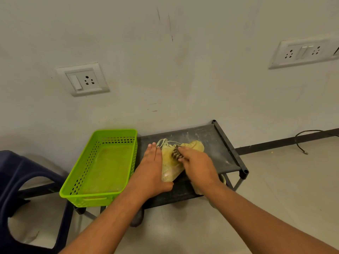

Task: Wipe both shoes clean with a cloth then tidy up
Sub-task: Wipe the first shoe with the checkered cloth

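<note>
A yellow lace-up shoe [194, 147] is laid on its side on the dusty top of a black metal rack [217, 143], just beside a green perforated basket [83, 171]. The shoe is steadied by the left hand [152, 171], its fingers kept straight and flat against it. A dark striped cloth [175, 154] is gripped in the curled fingers of the right hand [198, 164] and pressed onto the shoe's upper.
</note>
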